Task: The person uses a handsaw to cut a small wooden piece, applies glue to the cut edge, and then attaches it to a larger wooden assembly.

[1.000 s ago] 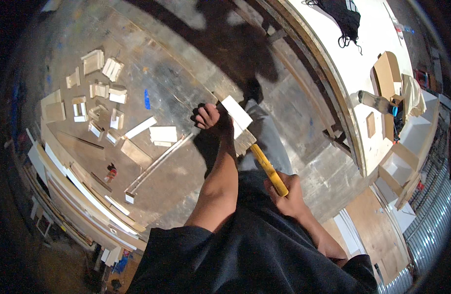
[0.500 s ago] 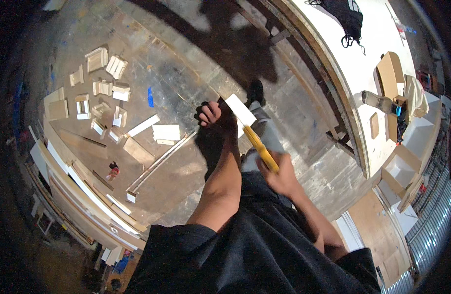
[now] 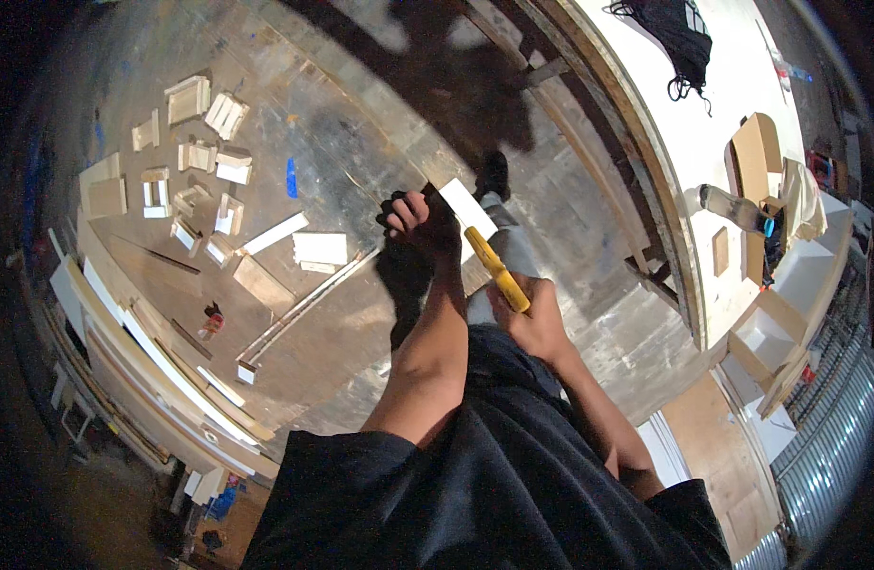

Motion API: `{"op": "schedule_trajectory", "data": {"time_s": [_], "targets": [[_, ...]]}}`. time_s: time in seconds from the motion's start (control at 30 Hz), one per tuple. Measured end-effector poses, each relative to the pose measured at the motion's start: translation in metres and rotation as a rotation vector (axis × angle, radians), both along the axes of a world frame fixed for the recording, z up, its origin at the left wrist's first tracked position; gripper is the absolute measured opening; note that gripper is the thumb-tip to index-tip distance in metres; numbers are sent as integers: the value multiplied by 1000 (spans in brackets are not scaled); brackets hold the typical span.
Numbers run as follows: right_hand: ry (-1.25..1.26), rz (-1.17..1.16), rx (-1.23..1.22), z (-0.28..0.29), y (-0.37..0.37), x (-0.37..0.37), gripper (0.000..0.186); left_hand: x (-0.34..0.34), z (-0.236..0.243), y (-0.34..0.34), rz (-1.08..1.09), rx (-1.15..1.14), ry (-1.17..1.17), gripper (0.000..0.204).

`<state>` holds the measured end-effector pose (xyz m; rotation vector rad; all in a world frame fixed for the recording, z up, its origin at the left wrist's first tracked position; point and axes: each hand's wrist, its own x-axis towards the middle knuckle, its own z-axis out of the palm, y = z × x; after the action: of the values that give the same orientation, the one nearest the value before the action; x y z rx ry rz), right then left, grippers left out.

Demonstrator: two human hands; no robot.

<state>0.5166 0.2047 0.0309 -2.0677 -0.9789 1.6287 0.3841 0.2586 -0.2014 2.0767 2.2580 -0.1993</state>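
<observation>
My left hand [image 3: 413, 217], in a dark glove with bare fingertips, is closed against the left side of a white-faced wooden piece [image 3: 465, 204]. Part of that piece is hidden behind the hand and wrist. My right hand [image 3: 532, 318] is wrapped round a yellow-handled tool [image 3: 494, 264], held slanting up and left. The tool's upper end lies by the near edge of the white face; its working tip is too small to make out. Both hands are in front of my body, above my legs and a dark shoe [image 3: 492, 176].
Several small wooden frames [image 3: 188, 100] and board offcuts [image 3: 264, 285] lie on the floor at left, with a blue strip [image 3: 292, 179]. Long boards [image 3: 161, 366] are stacked beyond. At right a white-topped table [image 3: 689, 142] carries a clear bottle [image 3: 731, 204] and dark cloth [image 3: 679, 43].
My right hand and the yellow-handled tool have shifted slightly up and left. My left hand stays closed by the white-faced piece. The view has tilted a little.
</observation>
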Motion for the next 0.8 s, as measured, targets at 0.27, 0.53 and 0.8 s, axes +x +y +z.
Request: {"op": "schedule_trajectory", "data": {"time_s": [0.27, 0.53, 0.8], "targets": [[-4, -27, -40, 38, -54, 13, 22, 1, 5, 6, 227, 206, -192, 20], [17, 38, 47, 55, -61, 19, 21, 5, 1, 10, 267, 296, -157, 19], [-40, 32, 66, -3, -31, 15, 17, 13, 5, 6, 171, 230, -150, 19]]}}
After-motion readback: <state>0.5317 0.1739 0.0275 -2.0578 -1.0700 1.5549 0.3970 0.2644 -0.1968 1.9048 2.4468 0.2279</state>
